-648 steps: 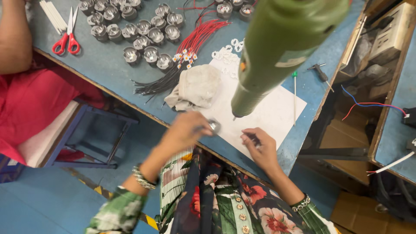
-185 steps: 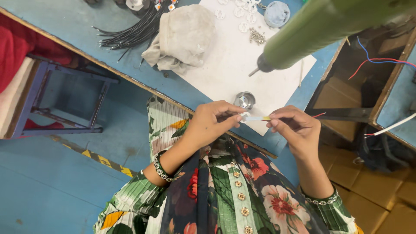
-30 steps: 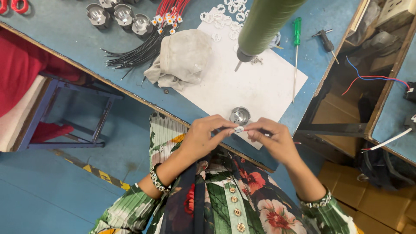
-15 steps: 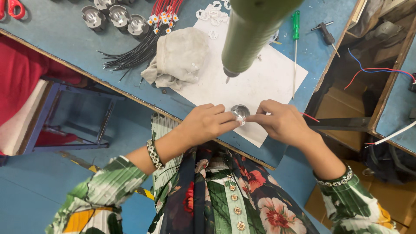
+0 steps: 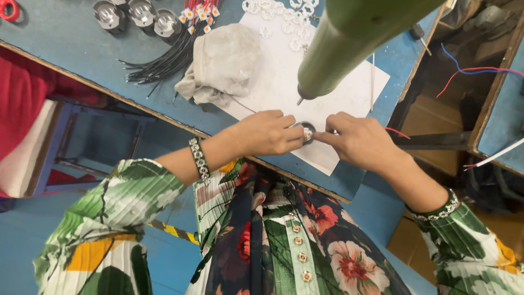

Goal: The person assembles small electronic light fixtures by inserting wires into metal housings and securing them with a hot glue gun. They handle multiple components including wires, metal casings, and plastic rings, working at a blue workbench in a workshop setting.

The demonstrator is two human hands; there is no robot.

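Hands meet at the near edge of the blue bench (image 5: 65, 49): left hand (image 5: 267, 133) and right hand (image 5: 360, 139) both pinch a small round metal housing (image 5: 307, 131) on white paper (image 5: 349, 104), under the hanging green tool (image 5: 338, 49).

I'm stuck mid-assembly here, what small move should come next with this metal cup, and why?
Probably slide the metal cup under the green driver's tip. Both hands, left and right, pinch it on the white sheet, slightly short of the tip.
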